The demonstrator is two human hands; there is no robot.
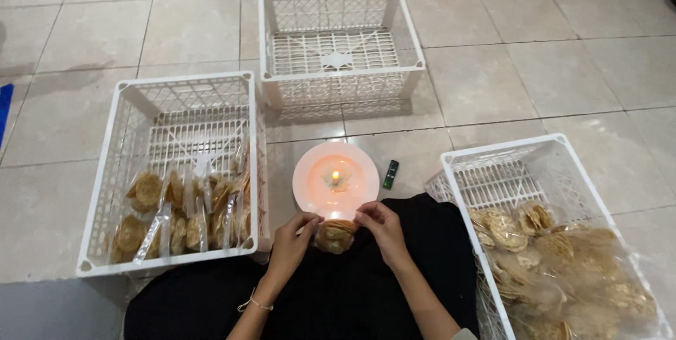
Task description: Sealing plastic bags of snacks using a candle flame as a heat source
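I see both hands, left hand [292, 238] and right hand [379, 226], pinching a small clear bag of crackers [335, 236] over my lap, just short of the candle [335, 177] on its pink plate [310, 171] on the floor. The fingers [361, 217] grasp what seems the bag's top edge. It looks light, crinkly and brittle inside, so I'd hold the plastic rim.

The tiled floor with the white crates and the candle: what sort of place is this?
Probably a home workspace for packing snacks by hand. Someone sits on a tiled floor among white crates of bagged crackers, both hands holding a bag near a lit candle on a plate.
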